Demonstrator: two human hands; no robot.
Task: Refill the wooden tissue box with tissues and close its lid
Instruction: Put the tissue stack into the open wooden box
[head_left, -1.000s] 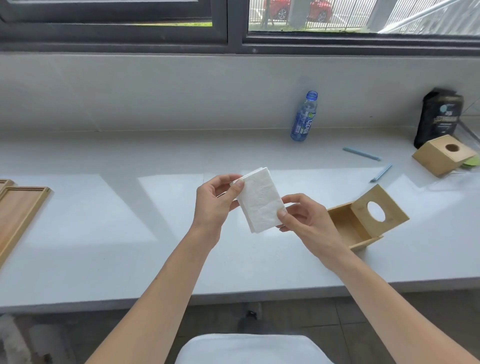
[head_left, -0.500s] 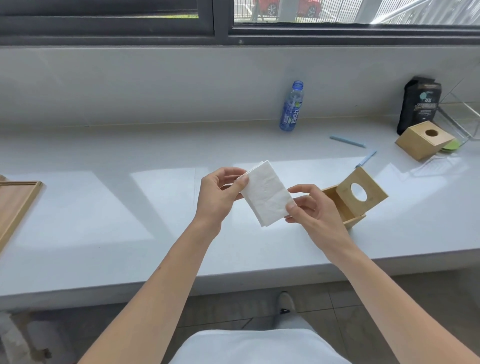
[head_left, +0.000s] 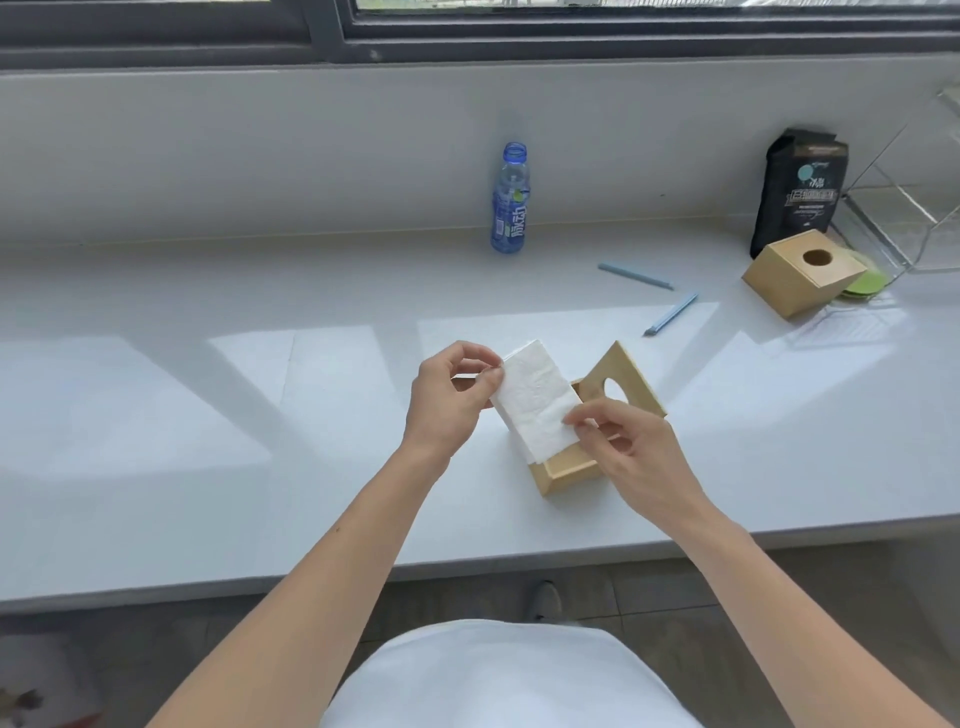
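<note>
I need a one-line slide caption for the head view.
Left hand and right hand pinch a white tissue stack at the open wooden tissue box, lid raised.

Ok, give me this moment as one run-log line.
step: loading tissues | left hand: pinches tissue stack | right hand: pinches stack's lower end | wooden tissue box: open, lid raised | stack: tilted, lower end at box opening

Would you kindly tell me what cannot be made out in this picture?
Head view:
Inside of the open wooden tissue box: hidden by the white tissue stack and right hand.
Print on the black pouch: too small.
Clear plastic container: cut off by the right edge.
</note>
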